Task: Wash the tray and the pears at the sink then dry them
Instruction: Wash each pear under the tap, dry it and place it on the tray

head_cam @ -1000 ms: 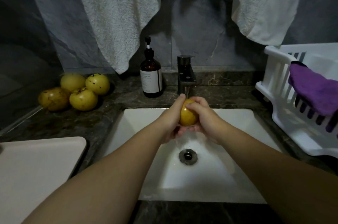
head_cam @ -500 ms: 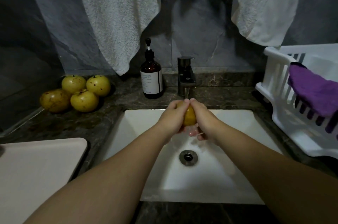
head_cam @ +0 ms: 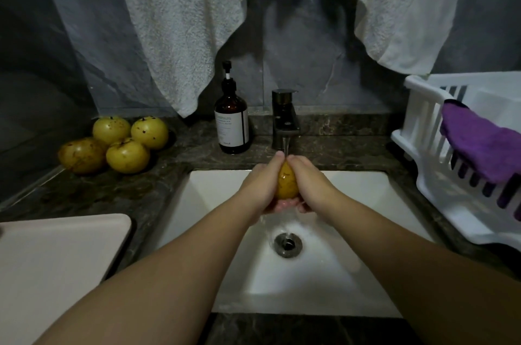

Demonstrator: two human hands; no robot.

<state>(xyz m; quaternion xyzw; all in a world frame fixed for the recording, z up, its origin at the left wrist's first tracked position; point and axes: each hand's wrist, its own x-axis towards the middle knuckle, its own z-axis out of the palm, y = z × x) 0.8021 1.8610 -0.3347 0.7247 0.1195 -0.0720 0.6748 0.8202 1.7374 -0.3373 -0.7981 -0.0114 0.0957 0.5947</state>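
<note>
While curled close from both sides, fingers (head_cam: 277,157) of the left hand (head_cam: 260,185) and the right hand (head_cam: 308,182) press on one pear (head_cam: 287,182), tips nearly meeting over its top just below the tap (head_cam: 284,119). Clamped between the two palms, with only a narrow yellow strip showing; long axis upright, top toward the tap. Equally near to both hands, neither leading. Directly under the thin stream of water, above the sink (head_cam: 220,192) and slightly tap-side of the drain (head_cam: 288,244).

Likely mid-rinse, judging by the water running off beneath the hands. Next move probably a turn of the fruit within the palms, so grip needs to stay snug: wet skin, easy to let slip into the basin.

Left of the tap, on the table (head_cam: 158,184): a soap bottle (head_cam: 231,126), then four more pears (head_cam: 118,144) clustered together, apparently not yet washed. Further left and nearer the camera, the tray (head_cam: 56,265), pale and lying flat. Right of the tap, a white rack (head_cam: 439,169) with a purple cloth (head_cam: 487,144) draped over its rail. Behind and above the tap, two towels (head_cam: 180,20) hanging, handy for drying later.
</note>
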